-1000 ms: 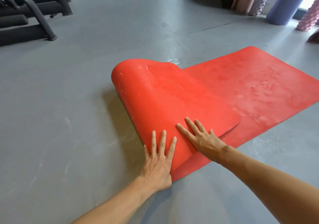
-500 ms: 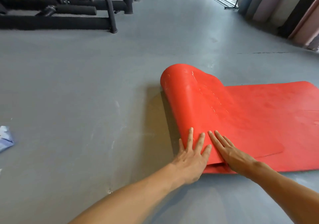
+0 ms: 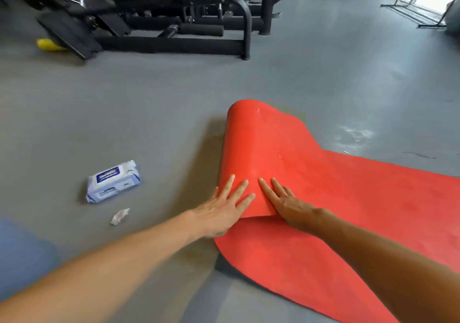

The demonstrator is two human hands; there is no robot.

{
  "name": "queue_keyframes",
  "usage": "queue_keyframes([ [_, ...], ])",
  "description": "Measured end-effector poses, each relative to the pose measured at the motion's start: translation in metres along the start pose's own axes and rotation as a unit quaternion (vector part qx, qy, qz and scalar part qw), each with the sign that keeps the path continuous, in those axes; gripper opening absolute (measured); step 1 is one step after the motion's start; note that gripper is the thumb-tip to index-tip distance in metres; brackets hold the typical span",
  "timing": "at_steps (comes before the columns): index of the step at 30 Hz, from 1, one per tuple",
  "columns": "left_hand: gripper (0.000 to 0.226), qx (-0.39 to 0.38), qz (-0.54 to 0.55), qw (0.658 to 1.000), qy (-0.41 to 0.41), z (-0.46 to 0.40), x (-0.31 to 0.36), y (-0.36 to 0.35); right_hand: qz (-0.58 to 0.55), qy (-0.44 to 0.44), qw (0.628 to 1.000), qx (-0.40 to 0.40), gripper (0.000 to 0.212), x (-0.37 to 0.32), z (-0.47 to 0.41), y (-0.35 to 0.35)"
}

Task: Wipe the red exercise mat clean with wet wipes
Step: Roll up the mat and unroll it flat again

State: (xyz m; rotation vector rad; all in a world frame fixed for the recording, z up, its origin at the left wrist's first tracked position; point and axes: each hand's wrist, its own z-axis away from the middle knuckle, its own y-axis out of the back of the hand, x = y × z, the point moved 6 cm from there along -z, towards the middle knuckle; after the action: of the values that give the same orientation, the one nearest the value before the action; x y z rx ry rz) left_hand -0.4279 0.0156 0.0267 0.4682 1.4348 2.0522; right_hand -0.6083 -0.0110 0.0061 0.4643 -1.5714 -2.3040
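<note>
Both hands press the red mat's folded-over edge flat.

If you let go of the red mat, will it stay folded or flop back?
The red mat probably springs open: its fold is a soft curve, with the left hand and right hand flat on it. It looks bendy, not stiff.

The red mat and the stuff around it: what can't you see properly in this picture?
Head view only:
- Red exercise mat: its right end is cut off by the picture edge; the folded-over flap hides the surface beneath.
- Wet wipes pack: label print too blurred to read.
- Crumpled wipe: too small to tell if dirty.
- Left hand and right hand: palms face down, hidden.
- Yellow object: partly behind the gym machine.
</note>
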Motion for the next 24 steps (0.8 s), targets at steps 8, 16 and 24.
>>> queue_keyframes([
  [8, 0.106, 0.001, 0.045, 0.997, 0.061, 0.080, -0.082, -0.028, 0.108, -0.001, 0.994, 0.015, 0.100, -0.107, -0.061, 0.029],
  [16, 0.095, 0.030, 0.015, 0.999, -0.030, 0.024, -0.008, -0.018, 0.205, -0.095, 0.974, -0.010, 0.083, -0.030, 0.013, 0.019],
  [24, 0.112, 0.063, 0.060, 0.992, -0.095, -0.028, 0.076, -0.004, 0.205, -0.166, 0.963, -0.051, 0.084, 0.062, 0.107, -0.019],
])
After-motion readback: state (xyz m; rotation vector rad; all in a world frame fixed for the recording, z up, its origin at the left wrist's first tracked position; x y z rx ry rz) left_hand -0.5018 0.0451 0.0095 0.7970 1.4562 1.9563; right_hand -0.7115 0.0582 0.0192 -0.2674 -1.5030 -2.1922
